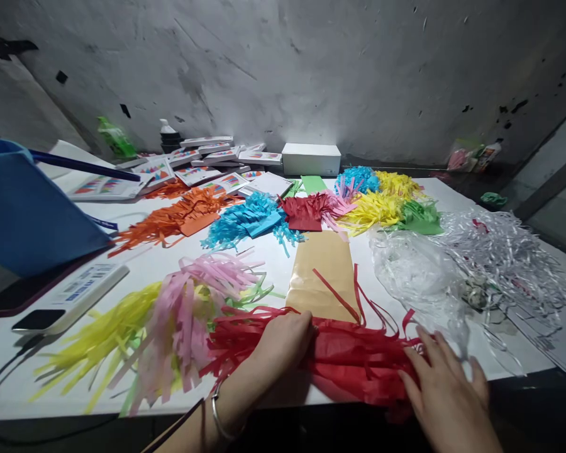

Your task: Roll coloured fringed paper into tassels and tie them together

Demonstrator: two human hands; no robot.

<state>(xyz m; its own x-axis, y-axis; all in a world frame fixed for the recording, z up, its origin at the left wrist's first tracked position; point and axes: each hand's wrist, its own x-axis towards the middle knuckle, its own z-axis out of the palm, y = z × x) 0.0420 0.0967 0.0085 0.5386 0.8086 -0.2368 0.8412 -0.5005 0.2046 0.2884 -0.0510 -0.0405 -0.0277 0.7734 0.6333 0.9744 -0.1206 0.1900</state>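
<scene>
A bundle of red fringed tissue paper [358, 355] lies along the front of the white table, its cut strips spreading to the left and a smooth sheet part in the middle. My left hand [285, 343] is closed over the bundle's middle, with the fingertips hidden. At the bundle's right end, my right hand [448, 387] has its fingers spread, the fingertips touching the red paper. Behind the bundle lies a tan cardboard sheet [318, 267], with loose red strips across it. Pink fringed tissue paper [182, 327] and yellow fringed tissue paper [117, 321] lie to the left.
Orange [183, 217], blue [248, 220], dark red and green fringe bundles line the back. Clear plastic [412, 267] and silvery strips [504, 258] cover the right side. A white device [70, 299] with a cable, a blue folder [38, 207] and a white box [311, 159] also stand around.
</scene>
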